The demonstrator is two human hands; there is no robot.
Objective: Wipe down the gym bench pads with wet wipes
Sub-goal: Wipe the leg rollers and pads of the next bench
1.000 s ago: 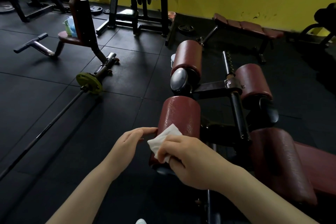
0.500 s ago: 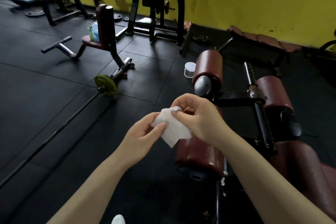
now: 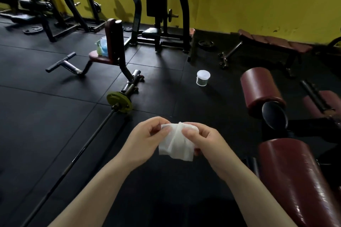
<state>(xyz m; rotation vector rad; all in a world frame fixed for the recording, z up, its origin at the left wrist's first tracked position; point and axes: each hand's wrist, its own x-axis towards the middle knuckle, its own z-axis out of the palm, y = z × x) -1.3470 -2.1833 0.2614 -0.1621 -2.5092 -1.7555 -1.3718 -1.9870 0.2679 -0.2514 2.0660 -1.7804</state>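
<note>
Both hands raised in front of the chest, over bare floor [image 3: 55, 116], with the wet wipe [image 3: 176, 143] stretched between them. Left hand [image 3: 147, 139] pinching the wipe's upper left corner between thumb and curled fingers; right hand [image 3: 201, 141] gripping the opposite edge, thumb on top and fingers tucked behind. Held this way, probably, to unfold or refold the sheet and turn out a fresh face for wiping; hard to tell from the creased middle which of the two it is. Wipe clear of every pad, touching nothing but the hands.

Near roller pad [image 3: 295, 180] low at the right, glossy with streaks, likely damp from wiping already. Far roller pad [image 3: 258, 88] beyond it, duller, perhaps not yet done. A third roller [image 3: 330, 101] at the right edge, blurred and cut off by the frame, so no judgement on its state.

White-lidded tub [image 3: 203, 77] standing on the floor well apart from the hands, seemingly the wipe supply, left within a step of the bench. Barbell [image 3: 118, 105] lying across the floor to the left, clear of the work. Spray bottle and blue cloth [image 3: 102, 48] parked on the seat of a further bench [image 3: 97, 56], near the back.
</note>
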